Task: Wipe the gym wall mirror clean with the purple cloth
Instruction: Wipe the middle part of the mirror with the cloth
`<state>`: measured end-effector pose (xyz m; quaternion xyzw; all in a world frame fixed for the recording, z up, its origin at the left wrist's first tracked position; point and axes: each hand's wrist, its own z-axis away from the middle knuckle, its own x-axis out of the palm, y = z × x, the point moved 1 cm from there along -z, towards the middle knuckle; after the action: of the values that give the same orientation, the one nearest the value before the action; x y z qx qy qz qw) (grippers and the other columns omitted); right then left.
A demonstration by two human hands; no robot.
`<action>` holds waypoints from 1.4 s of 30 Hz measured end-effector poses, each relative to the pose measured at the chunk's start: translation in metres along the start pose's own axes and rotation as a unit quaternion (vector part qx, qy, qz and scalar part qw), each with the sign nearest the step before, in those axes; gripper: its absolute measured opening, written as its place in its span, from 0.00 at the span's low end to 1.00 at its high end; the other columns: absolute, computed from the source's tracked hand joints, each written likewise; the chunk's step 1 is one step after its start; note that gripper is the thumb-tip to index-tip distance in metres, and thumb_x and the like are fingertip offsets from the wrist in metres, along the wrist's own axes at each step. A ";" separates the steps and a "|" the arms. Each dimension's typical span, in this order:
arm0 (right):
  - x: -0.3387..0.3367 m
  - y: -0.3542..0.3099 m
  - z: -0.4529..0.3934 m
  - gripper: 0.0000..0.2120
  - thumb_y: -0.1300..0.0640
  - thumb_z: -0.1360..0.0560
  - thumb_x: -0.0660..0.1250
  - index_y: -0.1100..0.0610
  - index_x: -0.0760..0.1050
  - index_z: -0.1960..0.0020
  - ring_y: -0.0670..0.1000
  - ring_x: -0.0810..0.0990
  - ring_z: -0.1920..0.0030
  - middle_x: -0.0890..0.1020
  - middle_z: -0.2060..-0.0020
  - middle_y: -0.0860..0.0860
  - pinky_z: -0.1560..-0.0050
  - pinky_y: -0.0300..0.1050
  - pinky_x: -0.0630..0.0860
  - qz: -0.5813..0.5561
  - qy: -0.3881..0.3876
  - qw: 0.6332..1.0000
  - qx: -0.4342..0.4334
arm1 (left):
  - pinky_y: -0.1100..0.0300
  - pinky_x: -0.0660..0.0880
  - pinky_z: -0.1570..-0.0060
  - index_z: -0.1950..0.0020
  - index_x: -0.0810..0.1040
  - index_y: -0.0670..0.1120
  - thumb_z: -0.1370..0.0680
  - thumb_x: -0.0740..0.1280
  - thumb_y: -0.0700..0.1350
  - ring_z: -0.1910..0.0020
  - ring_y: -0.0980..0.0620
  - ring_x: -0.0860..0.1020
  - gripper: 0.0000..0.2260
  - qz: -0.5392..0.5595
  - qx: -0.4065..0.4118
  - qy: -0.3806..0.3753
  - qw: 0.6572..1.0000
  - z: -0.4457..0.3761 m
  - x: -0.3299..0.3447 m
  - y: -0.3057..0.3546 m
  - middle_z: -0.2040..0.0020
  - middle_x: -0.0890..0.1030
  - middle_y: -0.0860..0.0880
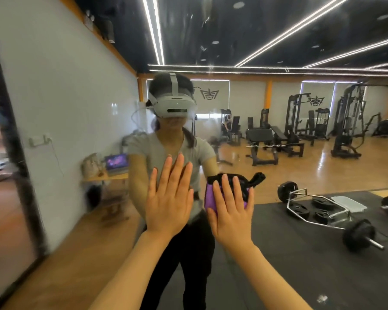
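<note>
Both my arms reach forward and up to the mirror (300, 63). My left hand (169, 202) lies flat on the glass, fingers straight and close together, grasping nothing. My right hand (231, 211), just beside it, presses the purple cloth (211, 198) against the glass, fingers straight and slightly spread over it. The cloth's black edging sticks out above my fingertips.

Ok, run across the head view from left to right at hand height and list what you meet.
Dark mirror frame → laptop reflected in the mirror → left hand, flat and bare → purple cloth → right hand pressing the cloth to the glass → reflected barbell on the black mat.
</note>
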<state>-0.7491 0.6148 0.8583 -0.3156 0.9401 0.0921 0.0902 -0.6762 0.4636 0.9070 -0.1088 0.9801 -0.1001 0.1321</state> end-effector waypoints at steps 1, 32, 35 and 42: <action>-0.002 0.003 -0.007 0.25 0.45 0.15 0.47 0.56 0.56 0.21 0.56 0.48 0.19 0.55 0.21 0.53 0.23 0.64 0.47 -0.001 0.004 1.000 -0.008 | 0.45 0.47 0.22 0.20 0.58 0.44 0.17 0.55 0.50 0.20 0.44 0.51 0.25 -0.002 0.003 0.000 1.000 0.001 0.001 0.000 0.19 0.55 0.44; -0.028 0.052 -0.132 0.27 0.45 0.16 0.49 0.57 0.63 0.22 0.60 0.58 0.22 0.64 0.23 0.58 0.23 0.64 0.46 -0.025 0.051 0.998 -0.004 | 0.43 0.47 0.22 0.19 0.56 0.44 0.16 0.53 0.51 0.20 0.42 0.52 0.26 -0.016 0.002 -0.002 1.000 0.003 0.005 0.000 0.19 0.56 0.43; -0.025 0.052 -0.127 0.26 0.47 0.17 0.50 0.57 0.63 0.22 0.60 0.57 0.21 0.63 0.23 0.58 0.23 0.63 0.44 -0.025 0.060 0.997 0.029 | 0.43 0.48 0.22 0.20 0.57 0.43 0.16 0.52 0.51 0.20 0.42 0.52 0.25 -0.018 -0.001 0.003 1.000 0.003 0.005 0.001 0.20 0.57 0.42; -0.006 0.043 0.005 0.25 0.47 0.15 0.47 0.55 0.57 0.21 0.57 0.50 0.19 0.51 0.19 0.53 0.23 0.66 0.45 -0.007 0.005 0.999 0.035 | 0.41 0.52 0.24 0.19 0.55 0.44 0.14 0.49 0.51 0.20 0.43 0.51 0.24 0.003 -0.003 0.016 1.000 0.003 0.008 0.002 0.19 0.55 0.44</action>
<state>-0.7703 0.6532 0.8603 -0.3194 0.9408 0.0573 0.0975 -0.6837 0.4628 0.9018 -0.1051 0.9827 -0.0981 0.1167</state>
